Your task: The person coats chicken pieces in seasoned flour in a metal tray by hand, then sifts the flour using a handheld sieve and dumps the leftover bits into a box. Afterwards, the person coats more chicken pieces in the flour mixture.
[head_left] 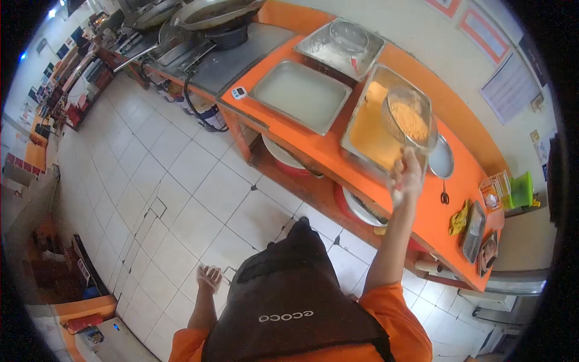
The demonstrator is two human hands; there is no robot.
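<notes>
My right hand point(408, 176) grips the handle of a round mesh strainer point(391, 104), which holds a heap of orange crumbs point(410, 120). The strainer is over the right side of a deep metal tray point(346, 140) with an orange-yellow layer point(369, 134) in it. Down at my left side, away from the counter, my left hand point(210, 276) hangs in a thin clear glove; its fingers are loosely bent and apart, with nothing seen in them. To the left of the strainer's tray lies a shallow metal tray point(301, 95) of whitish, cloudy contents.
The orange counter point(431, 208) bears a metal tray with another strainer point(348, 36), a timer point(239, 92), a round metal lid or plate point(441, 157), scissors point(445, 194) and a yellow cloth point(458, 218). Large woks point(217, 15) stand on the stove at left. Tubs sit beneath.
</notes>
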